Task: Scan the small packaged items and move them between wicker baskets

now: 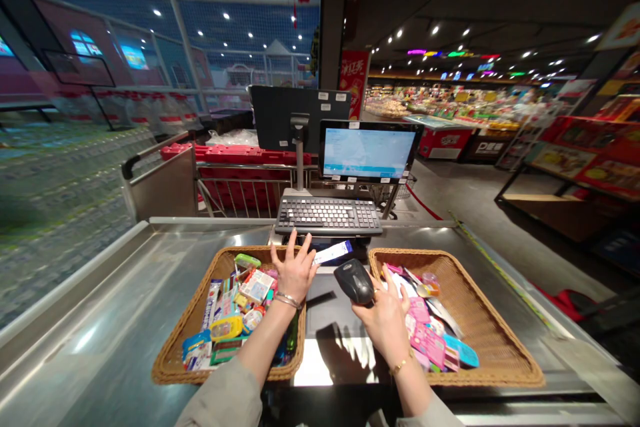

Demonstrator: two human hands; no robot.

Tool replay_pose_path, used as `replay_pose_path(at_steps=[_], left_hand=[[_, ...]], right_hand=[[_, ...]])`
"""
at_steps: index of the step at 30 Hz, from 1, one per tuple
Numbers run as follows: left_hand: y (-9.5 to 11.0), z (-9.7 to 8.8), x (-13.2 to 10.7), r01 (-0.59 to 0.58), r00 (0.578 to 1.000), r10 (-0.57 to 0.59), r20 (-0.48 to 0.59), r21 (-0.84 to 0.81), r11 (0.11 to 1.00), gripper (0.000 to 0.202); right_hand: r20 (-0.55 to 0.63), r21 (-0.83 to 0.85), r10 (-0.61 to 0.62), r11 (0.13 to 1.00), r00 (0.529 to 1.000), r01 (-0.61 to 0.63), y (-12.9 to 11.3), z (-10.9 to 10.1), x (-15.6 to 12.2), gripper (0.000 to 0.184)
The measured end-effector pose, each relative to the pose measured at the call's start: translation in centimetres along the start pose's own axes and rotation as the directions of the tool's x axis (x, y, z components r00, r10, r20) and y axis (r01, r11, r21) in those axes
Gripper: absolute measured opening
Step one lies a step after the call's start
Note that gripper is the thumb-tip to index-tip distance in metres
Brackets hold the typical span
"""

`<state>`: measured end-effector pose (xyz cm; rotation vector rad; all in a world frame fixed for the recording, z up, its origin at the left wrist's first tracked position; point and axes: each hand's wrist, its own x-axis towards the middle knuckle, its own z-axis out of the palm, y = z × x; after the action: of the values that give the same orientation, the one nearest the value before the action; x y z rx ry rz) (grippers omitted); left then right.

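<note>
My right hand (387,317) is wrapped round a black handheld barcode scanner (354,281), its head tilted toward the gap between two wicker baskets. At the inner rim of the left basket (167,347), my left hand (295,270) has its outer fingers spread just below the keyboard. Its thumb and index finger close on the near end of a long white-and-blue box (334,252). Small packaged goods (250,297) fill much of the left basket. Pink, blue and white packets (427,340) lie at the left side of the right basket (500,347).
A keyboard (330,213) stands beyond the baskets, with a lit screen (369,152) and a second dark monitor (300,113) behind it. The metal counter (100,320) has a raised edge. Past it are a metal-sided cart (163,180) and store shelves (575,160).
</note>
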<state>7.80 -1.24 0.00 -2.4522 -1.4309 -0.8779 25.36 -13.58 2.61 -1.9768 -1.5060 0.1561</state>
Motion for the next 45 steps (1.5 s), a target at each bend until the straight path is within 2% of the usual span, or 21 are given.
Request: replay_pose_path(at_steps=[5,11,17,20,30,39,45], left_hand=[[0.1,0.1,0.2,-0.001,1.0,0.001,-0.013,-0.009,1.0,0.026],[0.3,0.2,0.4,-0.009,1.0,0.008,-0.012,-0.006,1.0,0.025],[1.0,0.7,0.9,-0.064,0.988,0.066,-0.14,0.015,0.998,0.02],[1.6,1.0,1.4,-0.104,0.981,0.104,-0.166,0.012,0.995,0.018],[4.4,2.4,2.9,-0.201,0.973,0.198,-0.116,-0.014,0.979,0.021],[7.7,3.2,4.1,-0.283,0.958,0.28,-0.054,-0.069,0.957,0.021],[10.1,3.8,4.8,-0.325,0.946,0.323,-0.039,-0.096,0.941,0.016]], right_hand=[[0.036,0.029,-0.001,1.0,0.999,0.0,-0.1,-0.5,-0.1,0.032],[0.017,0.027,0.003,1.0,1.0,-0.003,0.2,-0.7,-0.3,0.03],[-0.051,-0.008,0.039,0.999,0.998,-0.04,1.4,-0.8,-0.2,0.022],[-0.078,-0.014,0.052,0.998,0.996,-0.053,2.0,-1.3,-0.1,0.021],[-0.225,-0.034,0.156,0.985,0.962,-0.167,4.8,-3.0,-0.3,0.034],[-0.298,-0.098,0.206,0.965,0.932,-0.244,8.0,-4.4,-0.5,0.031],[-0.302,-0.079,0.253,0.954,0.919,-0.288,10.0,-5.5,-0.7,0.022]])
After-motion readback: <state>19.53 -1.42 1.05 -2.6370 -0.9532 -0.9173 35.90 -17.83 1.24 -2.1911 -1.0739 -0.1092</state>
